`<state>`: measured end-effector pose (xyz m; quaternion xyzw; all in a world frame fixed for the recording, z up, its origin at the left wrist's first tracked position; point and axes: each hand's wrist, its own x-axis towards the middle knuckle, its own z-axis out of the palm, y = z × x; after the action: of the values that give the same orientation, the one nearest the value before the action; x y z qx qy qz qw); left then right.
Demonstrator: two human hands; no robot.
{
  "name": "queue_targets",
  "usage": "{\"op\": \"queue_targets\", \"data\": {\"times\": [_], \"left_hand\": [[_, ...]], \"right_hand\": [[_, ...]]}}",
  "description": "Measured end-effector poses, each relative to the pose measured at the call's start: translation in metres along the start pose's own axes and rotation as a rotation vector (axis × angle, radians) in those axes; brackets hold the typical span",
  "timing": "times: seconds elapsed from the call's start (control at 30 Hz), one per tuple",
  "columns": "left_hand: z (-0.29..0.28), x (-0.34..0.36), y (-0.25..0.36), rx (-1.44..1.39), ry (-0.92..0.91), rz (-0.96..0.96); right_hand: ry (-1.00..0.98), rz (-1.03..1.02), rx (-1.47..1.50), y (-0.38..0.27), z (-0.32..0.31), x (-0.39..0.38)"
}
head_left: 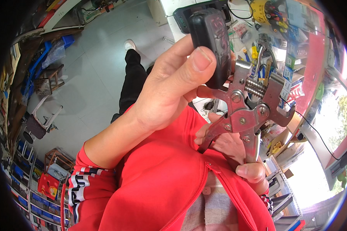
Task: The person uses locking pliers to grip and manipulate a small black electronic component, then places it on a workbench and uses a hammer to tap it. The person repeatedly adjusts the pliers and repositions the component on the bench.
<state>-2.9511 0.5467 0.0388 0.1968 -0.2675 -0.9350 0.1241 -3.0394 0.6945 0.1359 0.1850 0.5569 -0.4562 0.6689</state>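
Between the thumb and fingers of my left hand point(169, 88) is a black key fob point(211, 48) with raised buttons, held upright. Its lower end is close to the jaws of steel pliers point(241, 102), with several screws and a coil spring near the top. Whether fob and pliers touch, I cannot tell. My right hand point(235, 152) is closed around the handles, fingers on one and thumb on the other. Part of the left fingers is hidden behind the fob and the pliers.
At upper right, a cluttered white worktable point(173, 29) carries a black device point(183, 21), a yellow holder point(260, 11) of tools and more pliers point(266, 52). A chair point(38, 123) and wooden stool point(50, 81) stand left on the grey floor point(92, 65). A leg in black trousers point(132, 73) stretches forward.
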Motion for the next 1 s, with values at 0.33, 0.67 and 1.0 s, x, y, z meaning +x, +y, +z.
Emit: {"op": "queue_targets", "data": {"times": [0.33,0.67,1.0], "left_hand": [[0.001,0.0,-0.002,0.03,0.021,-0.022],[-0.002,0.001,-0.007,-0.045,-0.004,-0.044],[-0.001,0.005,-0.011,-0.152,0.108,-0.091]], "right_hand": [[-0.041,-0.012,0.001,0.002,-0.005,0.003],[-0.236,-0.044,-0.073,0.002,-0.017,0.005],[-0.233,-0.007,-0.058,0.0,-0.019,0.006]]}}
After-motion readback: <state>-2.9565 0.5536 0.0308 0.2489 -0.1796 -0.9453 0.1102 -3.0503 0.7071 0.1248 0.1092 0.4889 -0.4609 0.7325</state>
